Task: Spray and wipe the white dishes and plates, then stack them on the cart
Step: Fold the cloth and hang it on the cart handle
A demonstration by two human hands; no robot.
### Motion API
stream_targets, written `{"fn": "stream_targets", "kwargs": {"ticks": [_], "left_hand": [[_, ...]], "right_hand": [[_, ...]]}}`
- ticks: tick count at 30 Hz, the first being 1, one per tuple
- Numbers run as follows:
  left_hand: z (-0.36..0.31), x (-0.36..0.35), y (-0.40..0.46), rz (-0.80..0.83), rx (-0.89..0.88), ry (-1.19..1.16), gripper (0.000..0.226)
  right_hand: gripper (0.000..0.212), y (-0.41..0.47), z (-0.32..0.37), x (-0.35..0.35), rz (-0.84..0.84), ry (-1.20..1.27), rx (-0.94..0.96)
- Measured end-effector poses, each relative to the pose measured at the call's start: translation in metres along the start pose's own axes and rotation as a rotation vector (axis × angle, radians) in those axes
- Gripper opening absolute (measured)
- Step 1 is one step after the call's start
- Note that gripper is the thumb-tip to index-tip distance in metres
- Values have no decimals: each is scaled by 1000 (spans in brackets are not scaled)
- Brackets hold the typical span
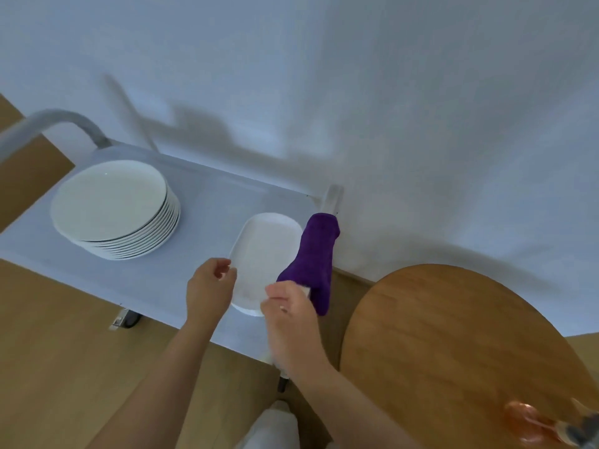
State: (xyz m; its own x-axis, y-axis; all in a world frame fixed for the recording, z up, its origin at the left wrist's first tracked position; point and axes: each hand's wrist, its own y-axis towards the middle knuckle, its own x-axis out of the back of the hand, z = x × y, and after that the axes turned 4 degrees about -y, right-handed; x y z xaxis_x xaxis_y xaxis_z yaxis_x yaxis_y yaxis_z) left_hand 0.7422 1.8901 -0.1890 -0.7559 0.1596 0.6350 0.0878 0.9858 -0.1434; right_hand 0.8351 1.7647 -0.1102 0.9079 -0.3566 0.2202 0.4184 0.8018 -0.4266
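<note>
**Progress check: round plates stacked, oblong dish at the cart**

A stack of round white plates (pixel 113 205) stands on the left part of the cart (pixel 201 202), rims aligned. In my judgement these are finished and put away, though the view cannot confirm they were wiped.

Right of the stack, well apart from it, one oblong white dish (pixel 264 254) lies on or just above the cart top; which cannot be told.

The left hand (pixel 210 286) hovers at the dish's left edge, fingers loosely curled and holding nothing; contact with the rim cannot be told.

The right hand (pixel 291 315) pinches a purple cloth (pixel 314 264) at the dish's near right corner. It may grip the rim as well.

Farther right, a round wooden table (pixel 453 345) carries an orange object (pixel 531 422), too blurred to identify. No unwiped dishes are in view, so what is left cannot be counted.
</note>
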Motion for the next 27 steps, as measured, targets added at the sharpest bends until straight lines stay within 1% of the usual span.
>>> {"fn": "stream_targets", "kwargs": {"ticks": [1, 2, 3, 4, 6, 8, 9, 11, 12, 14, 16, 18, 20, 21, 23, 24, 27], "left_hand": [[7, 4, 2, 38, 14, 14, 31], [13, 6, 5, 94, 43, 22, 38], [19, 8, 9, 155, 86, 18, 45], [23, 10, 14, 214, 127, 1, 50], [28, 9, 26, 317, 177, -41, 58], [30, 6, 41, 419, 191, -95, 63], [31, 4, 47, 475, 196, -130, 64], [32, -1, 55, 591, 182, -200, 59], [32, -3, 57, 642, 172, -227, 55], [33, -6, 61, 700, 166, -278, 51], [33, -8, 64, 724, 170, -348, 48], [32, -9, 67, 733, 180, -408, 40], [33, -12, 70, 729, 196, -427, 35], [34, -12, 70, 719, 195, -425, 35], [36, -9, 75, 697, 188, -431, 37], [38, -6, 78, 688, 197, -436, 37], [44, 4, 90, 659, 228, -433, 37]], "right_hand": [[27, -2, -7, -13, 109, -42, -86], [34, -3, -15, -26, 176, -72, -173], [38, -2, -22, -37, 172, -68, -242], [42, 1, -29, -48, 111, -36, -287], [53, 14, -41, -67, -67, 21, -331], [64, 34, -42, -82, -246, 94, -374], [67, 46, -41, -86, -336, 129, -425], [64, 71, -41, -87, -492, 182, -556], [60, 82, -42, -85, -532, 204, -617], [52, 97, -44, -79, -551, 264, -684], [42, 104, -47, -75, -559, 273, -696], [31, 109, -47, -73, -589, 265, -700], [27, 110, -50, -74, -612, 295, -659], [29, 109, -51, -77, -603, 314, -650], [32, 106, -49, -84, -521, 334, -668], [32, 106, -49, -88, -485, 364, -630], [47, 111, -47, -102, -423, 391, -465]]}}
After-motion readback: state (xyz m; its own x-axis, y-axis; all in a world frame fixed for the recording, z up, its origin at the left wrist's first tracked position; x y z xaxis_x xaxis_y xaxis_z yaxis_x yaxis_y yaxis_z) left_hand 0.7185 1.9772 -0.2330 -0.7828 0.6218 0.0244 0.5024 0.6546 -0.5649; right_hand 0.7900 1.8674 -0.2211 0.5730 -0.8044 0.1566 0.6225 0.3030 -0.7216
